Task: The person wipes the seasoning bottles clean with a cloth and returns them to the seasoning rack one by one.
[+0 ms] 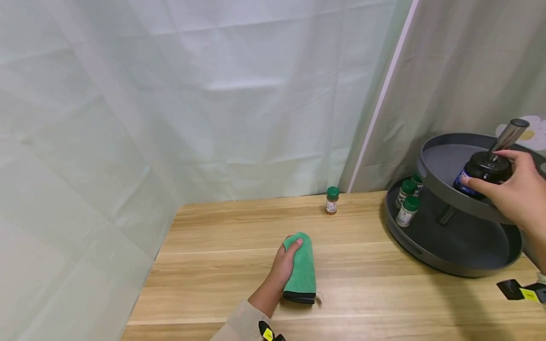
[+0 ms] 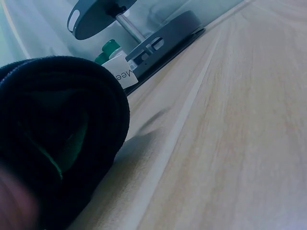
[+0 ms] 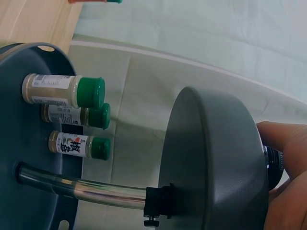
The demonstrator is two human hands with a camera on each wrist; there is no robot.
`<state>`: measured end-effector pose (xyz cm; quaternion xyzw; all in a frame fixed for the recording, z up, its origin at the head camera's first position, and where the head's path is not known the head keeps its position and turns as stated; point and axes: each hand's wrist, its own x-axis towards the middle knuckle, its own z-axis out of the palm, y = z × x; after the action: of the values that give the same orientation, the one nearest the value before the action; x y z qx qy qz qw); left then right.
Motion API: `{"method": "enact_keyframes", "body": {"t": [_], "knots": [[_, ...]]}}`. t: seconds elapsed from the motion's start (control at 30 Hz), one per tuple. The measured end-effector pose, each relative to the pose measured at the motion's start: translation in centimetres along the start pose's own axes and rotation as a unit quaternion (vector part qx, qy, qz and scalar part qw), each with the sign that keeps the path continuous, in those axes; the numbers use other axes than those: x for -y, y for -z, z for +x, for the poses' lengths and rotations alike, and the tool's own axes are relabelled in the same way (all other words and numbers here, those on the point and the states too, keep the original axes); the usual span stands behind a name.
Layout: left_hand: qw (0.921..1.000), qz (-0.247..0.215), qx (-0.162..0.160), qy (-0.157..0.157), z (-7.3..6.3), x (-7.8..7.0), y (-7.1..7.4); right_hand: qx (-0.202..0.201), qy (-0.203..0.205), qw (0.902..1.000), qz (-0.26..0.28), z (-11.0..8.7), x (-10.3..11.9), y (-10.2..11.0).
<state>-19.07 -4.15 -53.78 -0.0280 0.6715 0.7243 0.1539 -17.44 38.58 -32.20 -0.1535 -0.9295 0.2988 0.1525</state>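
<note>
My left hand (image 1: 283, 266) grips a rolled green cloth (image 1: 304, 267) with black edging, thumb on top, low over the wooden table. In the left wrist view the dark end of the rolled cloth (image 2: 103, 110) fills the left side. At the right, my right hand (image 1: 514, 187) holds a dark jar (image 1: 488, 166) with a black lid and blue label, thumb and fingers around its sides. The jar is at the upper tier of a grey two-tier round tray (image 1: 448, 137), beside the metal post. In the right wrist view the upper tier (image 3: 230, 158) hides most of the jar.
Several green-capped spice bottles (image 1: 405, 213) stand on the lower tier (image 1: 473, 246) at its left side. Another green-capped spice bottle (image 1: 332, 201) stands at the back of the wooden table (image 1: 222, 246). Pale curtains (image 1: 256, 104) hang behind and to the left.
</note>
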Motion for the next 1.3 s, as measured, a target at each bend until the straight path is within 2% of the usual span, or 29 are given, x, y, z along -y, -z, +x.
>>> {"method": "enact_keyframes", "body": {"t": [0.23,0.93,1.1,1.2,1.3], "knots": [[1.0,-0.007,0.003,-0.004,-0.1,-0.2,0.0,-0.001,0.001,0.9999,-0.014,0.2,0.2,0.0],[1.0,-0.005,0.004,-0.001,-0.2,-0.3,-0.2,-0.006,0.001,1.0,-0.004,0.2,-0.1,-0.2],[1.0,-0.008,0.005,0.001,-0.4,-0.4,-0.2,-0.048,0.034,0.9981,0.016,-0.3,0.3,-0.4],[0.9999,-0.01,0.006,0.002,-0.4,-0.4,-0.2,-0.083,0.07,0.9928,0.051,-0.6,0.7,-0.5],[0.9999,-0.011,0.004,0.003,-0.3,-0.4,-0.2,-0.11,0.086,0.987,0.08,-0.8,1.1,-0.7]]}}
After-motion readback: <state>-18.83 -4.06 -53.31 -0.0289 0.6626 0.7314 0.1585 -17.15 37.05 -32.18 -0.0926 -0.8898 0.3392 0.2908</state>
